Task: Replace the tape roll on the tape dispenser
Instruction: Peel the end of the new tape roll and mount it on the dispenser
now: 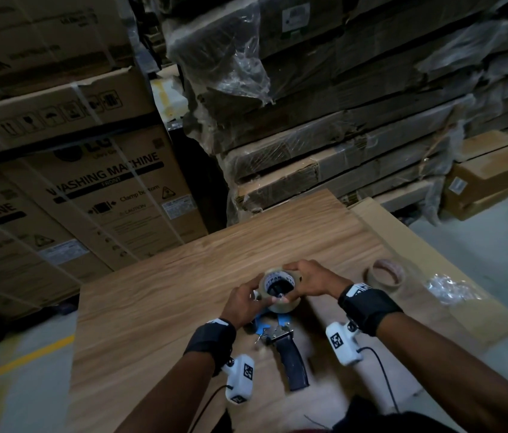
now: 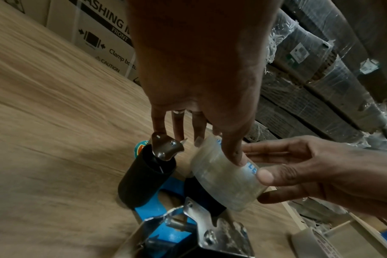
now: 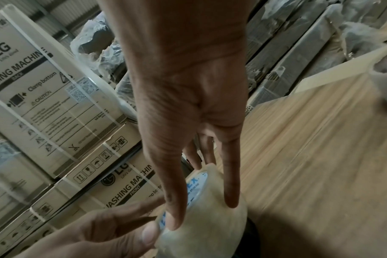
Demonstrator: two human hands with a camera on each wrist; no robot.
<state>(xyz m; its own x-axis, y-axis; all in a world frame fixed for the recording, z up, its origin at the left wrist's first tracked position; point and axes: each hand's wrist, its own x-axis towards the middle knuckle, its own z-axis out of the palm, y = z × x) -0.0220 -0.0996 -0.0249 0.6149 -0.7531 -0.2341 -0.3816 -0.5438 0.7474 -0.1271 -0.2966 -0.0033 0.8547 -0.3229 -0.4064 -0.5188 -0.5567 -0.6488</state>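
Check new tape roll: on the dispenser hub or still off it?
On the hub, seating depth unclear. In the head view the black hub shows through the core of the new tape roll, held by left hand and right hand over the dispenser.

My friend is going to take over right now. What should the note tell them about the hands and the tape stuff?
Left hand: grips the new tape roll from its left side.
Right hand: grips the same roll from the right.
Tape dispenser: lies on the wooden table, handle toward the person; the roll sits over its black hub.
Old empty core: on the table, off to the right.
Done: old roll is off.
Left: whether the roll is fully seated cannot be told; push it home, then thread the tape.
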